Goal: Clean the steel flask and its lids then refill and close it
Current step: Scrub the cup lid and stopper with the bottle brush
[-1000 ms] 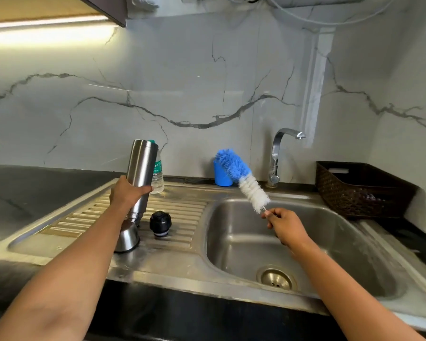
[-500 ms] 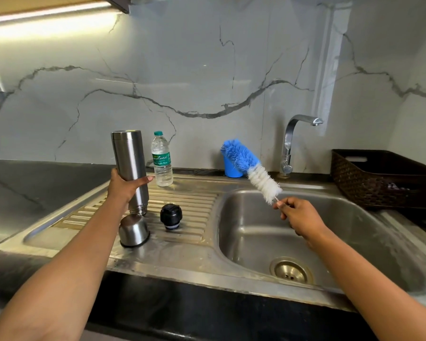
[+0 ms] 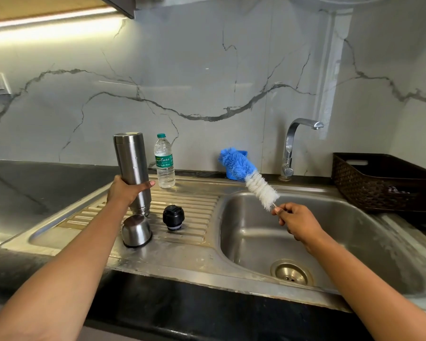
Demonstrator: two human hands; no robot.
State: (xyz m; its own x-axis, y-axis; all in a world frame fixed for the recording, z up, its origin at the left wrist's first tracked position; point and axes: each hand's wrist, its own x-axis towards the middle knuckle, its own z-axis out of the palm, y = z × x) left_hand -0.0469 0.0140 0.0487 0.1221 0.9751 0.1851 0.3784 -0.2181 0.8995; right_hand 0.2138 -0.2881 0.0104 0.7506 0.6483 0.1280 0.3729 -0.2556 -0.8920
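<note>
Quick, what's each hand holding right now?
Left hand: grips the flask.
Right hand: grips the brush by its handle, bristles up.

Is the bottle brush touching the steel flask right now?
Apart. The head view shows the bottle brush, held by the right hand, well to the right of the steel flask in the left hand.

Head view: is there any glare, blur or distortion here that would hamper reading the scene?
Head view: the under-cabinet light strip is blown out and washes the wall below it. Wide-angle distortion bows the sink rim. The steel flask, bottle brush and water bottle label look sharp, with no evident motion blur.
</note>
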